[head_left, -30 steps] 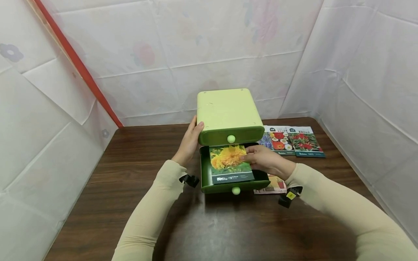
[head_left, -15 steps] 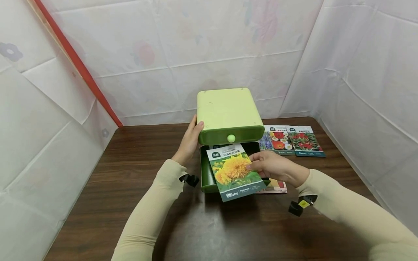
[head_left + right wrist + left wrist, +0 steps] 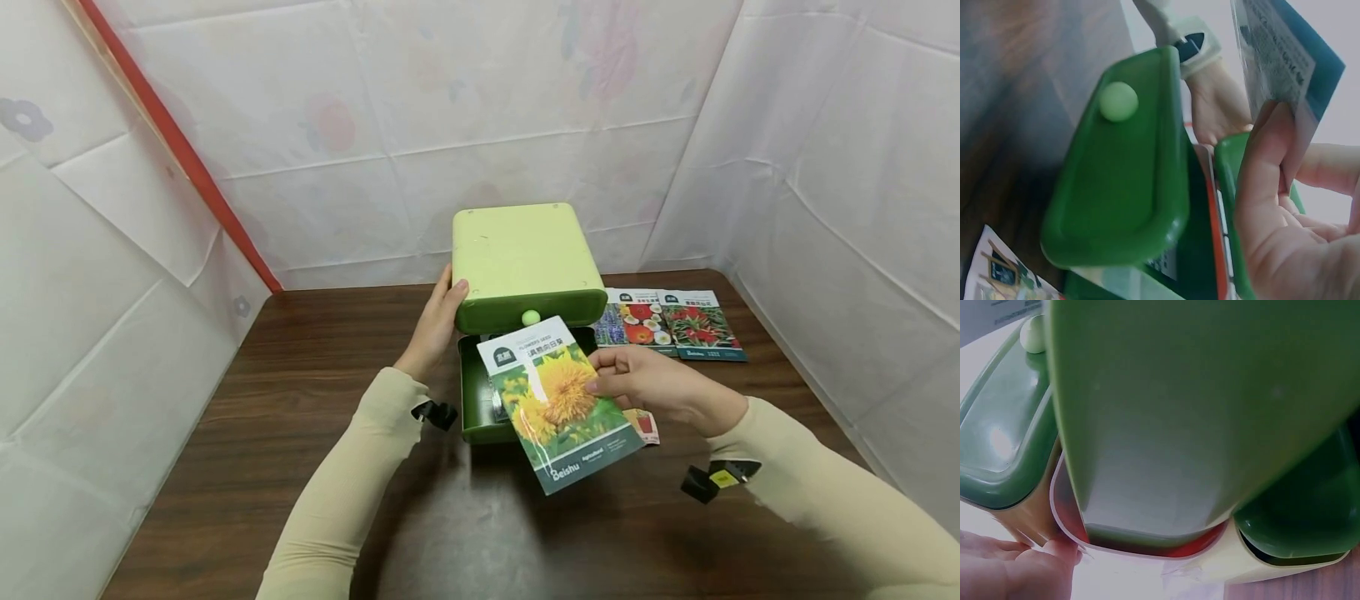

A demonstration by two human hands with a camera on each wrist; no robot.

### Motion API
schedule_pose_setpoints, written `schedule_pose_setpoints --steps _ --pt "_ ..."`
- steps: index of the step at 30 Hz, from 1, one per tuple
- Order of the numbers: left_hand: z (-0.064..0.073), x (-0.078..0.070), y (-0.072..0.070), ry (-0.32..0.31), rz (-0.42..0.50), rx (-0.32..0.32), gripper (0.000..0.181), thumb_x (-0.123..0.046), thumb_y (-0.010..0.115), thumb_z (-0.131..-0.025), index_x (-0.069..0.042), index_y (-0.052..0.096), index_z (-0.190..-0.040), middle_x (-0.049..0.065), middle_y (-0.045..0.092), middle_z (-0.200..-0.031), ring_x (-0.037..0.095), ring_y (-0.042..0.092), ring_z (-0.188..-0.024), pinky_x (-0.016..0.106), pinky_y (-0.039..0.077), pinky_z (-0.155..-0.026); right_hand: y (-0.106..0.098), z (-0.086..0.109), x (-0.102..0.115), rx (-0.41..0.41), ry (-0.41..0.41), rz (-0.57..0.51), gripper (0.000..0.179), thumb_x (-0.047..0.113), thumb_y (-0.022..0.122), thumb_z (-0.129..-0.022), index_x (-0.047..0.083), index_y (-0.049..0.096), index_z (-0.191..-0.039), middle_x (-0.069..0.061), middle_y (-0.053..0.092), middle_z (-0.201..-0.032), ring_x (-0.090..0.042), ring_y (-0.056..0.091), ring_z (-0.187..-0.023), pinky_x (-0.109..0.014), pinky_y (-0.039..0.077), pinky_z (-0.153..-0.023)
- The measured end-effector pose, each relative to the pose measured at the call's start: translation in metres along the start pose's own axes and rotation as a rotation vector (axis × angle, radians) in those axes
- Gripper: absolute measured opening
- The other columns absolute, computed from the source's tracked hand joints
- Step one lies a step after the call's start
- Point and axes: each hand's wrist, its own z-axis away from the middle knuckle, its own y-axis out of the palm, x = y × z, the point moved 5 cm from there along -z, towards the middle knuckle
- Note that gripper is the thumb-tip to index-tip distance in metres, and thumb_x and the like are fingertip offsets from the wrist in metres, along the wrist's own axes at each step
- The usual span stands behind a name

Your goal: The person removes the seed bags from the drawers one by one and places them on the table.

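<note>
A two-drawer storage box, light green on top with dark green drawer fronts, stands at the middle of the table. My left hand rests against its left side, fingers along the wall and thumb near the front top corner. The lower drawer is pulled out; the upper one is closed. My right hand pinches the right edge of a seed packet with yellow flowers, tilted over the drawer's front. In the right wrist view the packet stands between thumb and fingers. Below it, more packets show in the drawer.
Right of the box lie overlapping seed packets, one with red and white flowers and one with red blooms. A pinkish packet lies partly hidden beside the lower drawer. White cloth walls enclose the dark wooden table.
My right hand has drawn the yellow-flower packet up and out of the lower drawer, towards me and to the right, turning it at a slant. My left hand stays on the box.
</note>
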Motion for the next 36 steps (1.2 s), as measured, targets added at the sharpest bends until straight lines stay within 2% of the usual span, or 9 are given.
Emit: schedule_pose_setpoints --steps 4,8,11,12,15,17,19,27,36 --pt "0.001 0.0 0.001 -0.014 0.005 -0.004 0.07 -0.057 0.041 -0.1 -0.04 0.004 -0.157 -0.005 0.011 -0.164 0.027 0.041 -0.137 0.055 0.037 -0.109 -0.009 0.008 0.002 -0.047 -0.012 -0.009 0.022 0.018 0.057 -0.101 0.0 0.047 -0.107 0.005 0.052 -0.075 -0.007 0.039 -0.059 -0.022 0.038 -0.055" --pt "0.002 -0.001 0.001 -0.011 -0.01 -0.005 0.07 -0.057 0.041 -0.1 -0.039 0.004 -0.157 -0.006 0.009 -0.164 0.025 0.036 -0.141 0.056 0.036 -0.11 -0.019 0.018 0.006 -0.109 -0.044 -0.049 0.026 0.02 0.056 -0.101 -0.001 0.047 -0.113 0.003 0.059 -0.086 -0.006 0.052 -0.067 -0.022 0.048 -0.062" --pt "0.002 -0.001 0.001 -0.007 -0.018 -0.005 0.069 -0.057 0.04 -0.101 -0.039 0.004 -0.157 -0.007 0.007 -0.165 0.024 0.032 -0.144 0.056 0.034 -0.111 -0.027 0.026 0.007 -0.159 -0.088 -0.075 0.026 0.02 0.055 -0.102 -0.002 0.046 -0.114 0.003 0.057 -0.087 -0.007 0.046 -0.064 -0.025 0.041 -0.057" --pt "0.001 -0.001 0.001 -0.004 -0.02 -0.005 0.069 -0.056 0.04 -0.101 -0.038 0.004 -0.157 -0.007 0.007 -0.165 0.024 0.031 -0.144 0.056 0.034 -0.112 -0.031 0.029 0.007 -0.178 -0.104 -0.076 0.025 0.02 0.054 -0.102 -0.001 0.046 -0.113 0.004 0.054 -0.085 -0.008 0.04 -0.061 -0.028 0.034 -0.053" --pt "0.001 -0.001 0.001 0.001 -0.026 -0.01 0.07 -0.056 0.04 -0.101 -0.037 0.003 -0.157 -0.007 0.006 -0.165 0.024 0.029 -0.145 0.055 0.032 -0.113 -0.04 0.035 0.006 -0.205 -0.15 -0.14 0.019 0.016 0.052 -0.103 0.0 0.046 -0.113 0.004 0.057 -0.085 -0.006 0.044 -0.06 -0.025 0.034 -0.05" --pt "0.001 0.0 0.0 0.007 -0.035 -0.015 0.071 -0.056 0.039 -0.101 -0.036 0.003 -0.158 -0.007 0.005 -0.165 0.023 0.025 -0.147 0.055 0.03 -0.115 -0.048 0.038 0.004 -0.218 -0.168 -0.207 0.016 0.013 0.051 -0.103 0.002 0.047 -0.114 0.004 0.063 -0.091 -0.004 0.057 -0.068 -0.019 0.047 -0.054" --pt "0.001 0.0 0.0 0.007 -0.039 -0.017 0.071 -0.056 0.039 -0.101 -0.035 0.003 -0.158 -0.007 0.005 -0.165 0.022 0.023 -0.148 0.054 0.028 -0.116 -0.056 0.041 -0.001 -0.241 -0.175 -0.266 0.015 0.013 0.051 -0.103 0.004 0.047 -0.114 0.002 0.066 -0.095 -0.007 0.066 -0.079 -0.022 0.055 -0.063" --pt "0.001 0.001 -0.001 -0.023 -0.034 -0.017 0.068 -0.051 0.038 -0.103 -0.034 0.001 -0.158 -0.007 0.003 -0.166 0.022 0.021 -0.149 0.054 0.028 -0.116 -0.095 0.052 -0.034 -0.407 -0.109 -0.279 0.018 0.019 0.052 -0.103 0.011 0.047 -0.119 0.006 0.063 -0.095 -0.008 0.065 -0.081 -0.027 0.056 -0.065" --pt "0.001 0.0 -0.001 -0.036 -0.032 -0.012 0.068 -0.044 0.036 -0.105 -0.028 -0.002 -0.159 -0.002 0.002 -0.166 0.026 0.021 -0.149 0.055 0.03 -0.114 -0.127 0.053 -0.085 -0.551 0.057 -0.189 0.012 0.025 0.046 -0.105 0.02 0.046 -0.116 0.014 0.061 -0.086 -0.004 0.06 -0.072 -0.026 0.052 -0.061"
